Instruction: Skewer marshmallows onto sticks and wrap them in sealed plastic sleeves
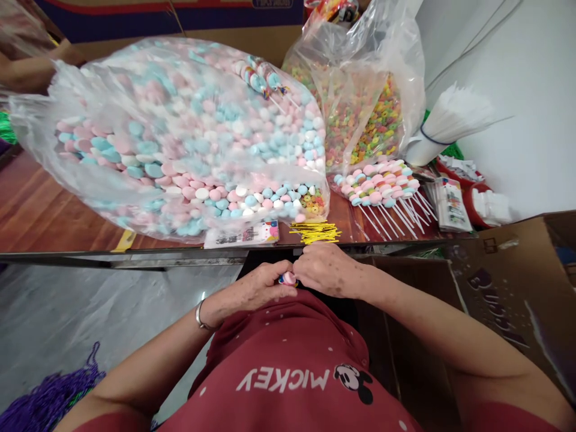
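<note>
In front of my shirt, just below the table edge, my left hand [258, 285] is closed around a wrapped marshmallow stick [288, 278], its pink and white end showing with bits of blue and yellow wrapper. Pressed up against it from the right is my right hand [326, 270], fingers curled in a pinch; what they grip is hidden. Close above the hands lies a pile of yellow twist ties [317, 233] on the table edge. Left of it is a stack of printed clear bags [243, 234].
A large bag of pastel marshmallows [193, 144] fills much of the table [27, 204], with wrapped sticks [261, 78] on top. Right are a bag of ring candies [364, 114], unwrapped marshmallow sticks [378, 183], a bundle of white sticks [454, 120] and a carton [508, 282].
</note>
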`<state>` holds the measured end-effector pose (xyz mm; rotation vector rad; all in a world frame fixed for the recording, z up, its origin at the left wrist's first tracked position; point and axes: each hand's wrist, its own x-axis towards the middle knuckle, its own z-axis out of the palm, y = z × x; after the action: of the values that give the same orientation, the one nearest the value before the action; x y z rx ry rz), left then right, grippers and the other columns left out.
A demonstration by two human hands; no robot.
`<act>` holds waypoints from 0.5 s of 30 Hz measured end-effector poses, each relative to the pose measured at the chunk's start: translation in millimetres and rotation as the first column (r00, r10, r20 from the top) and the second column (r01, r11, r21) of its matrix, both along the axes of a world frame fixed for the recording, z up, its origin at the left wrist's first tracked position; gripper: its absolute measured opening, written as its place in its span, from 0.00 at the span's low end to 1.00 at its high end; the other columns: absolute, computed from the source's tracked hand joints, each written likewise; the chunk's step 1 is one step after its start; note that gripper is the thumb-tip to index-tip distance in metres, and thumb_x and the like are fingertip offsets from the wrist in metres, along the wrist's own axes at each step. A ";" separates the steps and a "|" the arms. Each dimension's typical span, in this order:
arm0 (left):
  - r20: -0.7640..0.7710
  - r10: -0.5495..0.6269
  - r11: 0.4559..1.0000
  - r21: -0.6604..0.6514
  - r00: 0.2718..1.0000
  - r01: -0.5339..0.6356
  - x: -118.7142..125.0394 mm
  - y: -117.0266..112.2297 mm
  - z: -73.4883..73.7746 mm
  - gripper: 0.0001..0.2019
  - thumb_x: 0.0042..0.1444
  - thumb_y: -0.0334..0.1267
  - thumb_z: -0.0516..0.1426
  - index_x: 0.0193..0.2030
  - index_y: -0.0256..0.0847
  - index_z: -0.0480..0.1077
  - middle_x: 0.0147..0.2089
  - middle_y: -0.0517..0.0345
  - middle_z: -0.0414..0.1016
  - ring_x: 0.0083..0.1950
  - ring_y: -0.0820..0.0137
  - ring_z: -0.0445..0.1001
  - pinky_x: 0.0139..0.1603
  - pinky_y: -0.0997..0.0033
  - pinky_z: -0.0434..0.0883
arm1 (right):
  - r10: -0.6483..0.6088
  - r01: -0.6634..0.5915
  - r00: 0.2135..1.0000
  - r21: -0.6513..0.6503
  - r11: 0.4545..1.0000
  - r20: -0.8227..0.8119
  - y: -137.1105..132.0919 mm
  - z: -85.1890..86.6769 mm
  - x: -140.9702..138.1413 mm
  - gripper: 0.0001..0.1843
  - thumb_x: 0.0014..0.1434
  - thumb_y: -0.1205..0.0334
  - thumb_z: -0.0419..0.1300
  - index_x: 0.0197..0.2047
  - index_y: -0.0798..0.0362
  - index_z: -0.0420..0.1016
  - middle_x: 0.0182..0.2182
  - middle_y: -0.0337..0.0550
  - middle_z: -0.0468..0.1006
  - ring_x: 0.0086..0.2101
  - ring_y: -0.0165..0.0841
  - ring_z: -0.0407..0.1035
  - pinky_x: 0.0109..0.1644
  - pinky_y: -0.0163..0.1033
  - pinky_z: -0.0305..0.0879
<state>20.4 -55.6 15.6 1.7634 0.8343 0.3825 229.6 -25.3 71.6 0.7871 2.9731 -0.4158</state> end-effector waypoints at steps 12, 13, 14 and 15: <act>0.049 0.106 0.993 0.045 0.993 -0.108 -3.5 9.1 24.7 0.15 0.67 0.45 0.52 0.44 0.38 0.74 0.36 0.57 0.76 0.35 0.72 0.71 0.36 0.75 0.67 | -0.072 0.083 0.995 -0.159 0.984 0.072 18.1 24.3 12.1 0.12 0.63 0.65 0.57 0.30 0.55 0.78 0.28 0.44 0.78 0.32 0.33 0.66 0.35 0.37 0.50; 0.043 0.096 0.992 0.082 0.994 -0.100 -2.2 9.0 24.8 0.14 0.67 0.45 0.51 0.44 0.38 0.74 0.35 0.58 0.76 0.34 0.73 0.71 0.35 0.75 0.67 | -0.068 0.082 0.993 -0.155 0.984 0.098 18.4 26.0 10.5 0.12 0.63 0.65 0.57 0.30 0.55 0.79 0.29 0.44 0.79 0.32 0.33 0.67 0.34 0.37 0.49; 0.041 0.086 0.988 0.125 0.995 -0.090 -0.4 8.4 24.0 0.14 0.68 0.44 0.51 0.44 0.38 0.74 0.35 0.58 0.76 0.33 0.73 0.71 0.35 0.75 0.67 | -0.068 0.087 0.990 -0.153 0.984 0.125 18.8 27.7 8.8 0.12 0.63 0.64 0.57 0.31 0.54 0.79 0.29 0.44 0.80 0.32 0.33 0.67 0.33 0.37 0.48; 0.036 0.078 0.981 0.176 0.996 -0.083 1.8 7.5 22.2 0.13 0.68 0.43 0.50 0.43 0.39 0.73 0.35 0.58 0.76 0.33 0.73 0.71 0.35 0.75 0.67 | -0.070 0.095 0.985 -0.155 0.983 0.156 19.3 29.5 7.0 0.12 0.63 0.63 0.57 0.32 0.54 0.80 0.30 0.45 0.80 0.32 0.34 0.68 0.33 0.37 0.47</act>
<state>22.1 -48.1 37.8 1.8869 0.8755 0.5493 236.6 -6.0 101.1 0.8840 2.7351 -0.5670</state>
